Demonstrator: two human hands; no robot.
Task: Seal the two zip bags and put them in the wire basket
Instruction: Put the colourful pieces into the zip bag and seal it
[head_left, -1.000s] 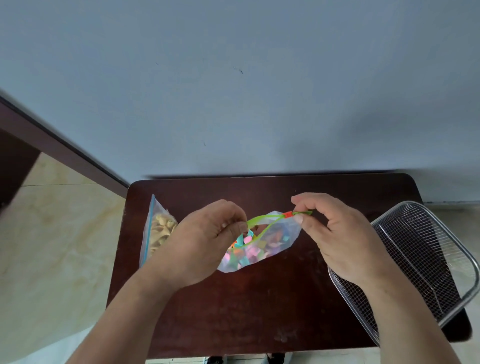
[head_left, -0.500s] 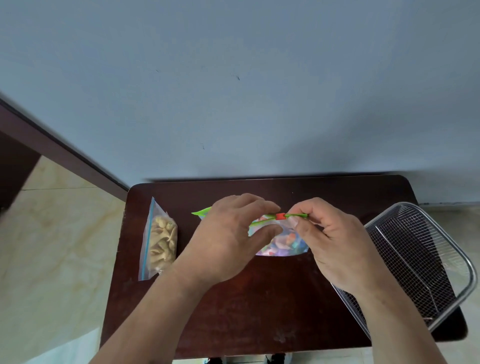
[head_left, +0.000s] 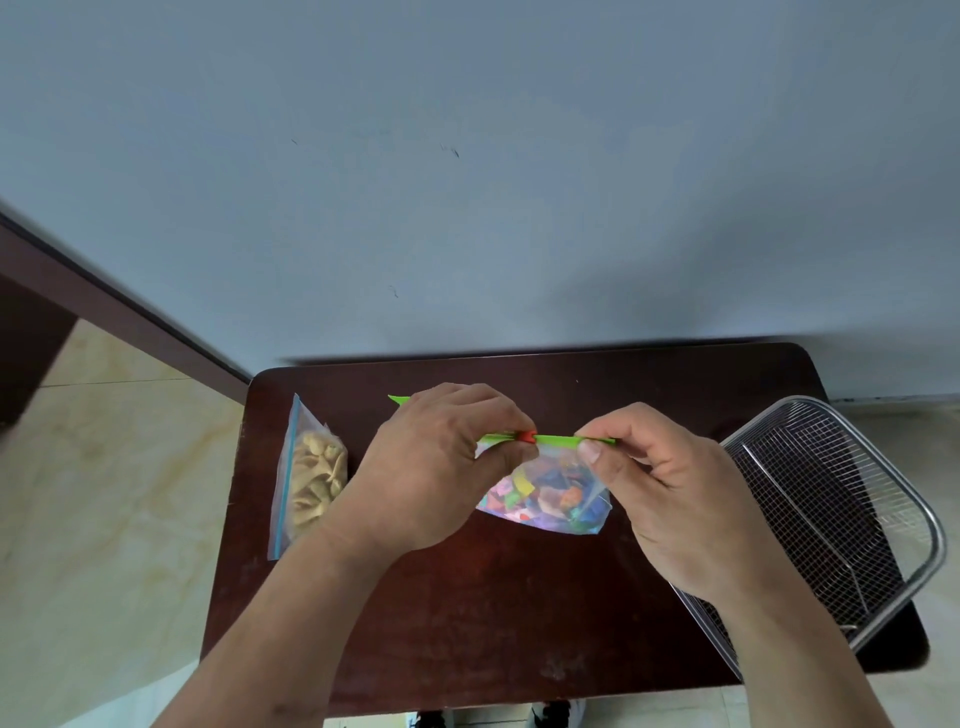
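A clear zip bag of colourful pieces (head_left: 545, 499) is held above the middle of the dark wooden table (head_left: 493, 613). Its green zip strip runs level, with a red slider (head_left: 528, 437) on it. My left hand (head_left: 436, 478) pinches the strip at the slider. My right hand (head_left: 670, 499) pinches the strip's right end. A second zip bag with a blue strip and pale beige pieces (head_left: 309, 480) lies flat at the table's left. The wire basket (head_left: 831, 514) stands at the table's right edge, with nothing visible inside.
A pale blue wall rises right behind the table. Beige tiled floor shows on the left, with a dark baseboard running diagonally. The basket overhangs the table's right side. Shoe tips show below the table's front edge.
The green strip has been pulled level and the red slider has shifted left along it under my left fingers. The bag hangs lower between both hands.
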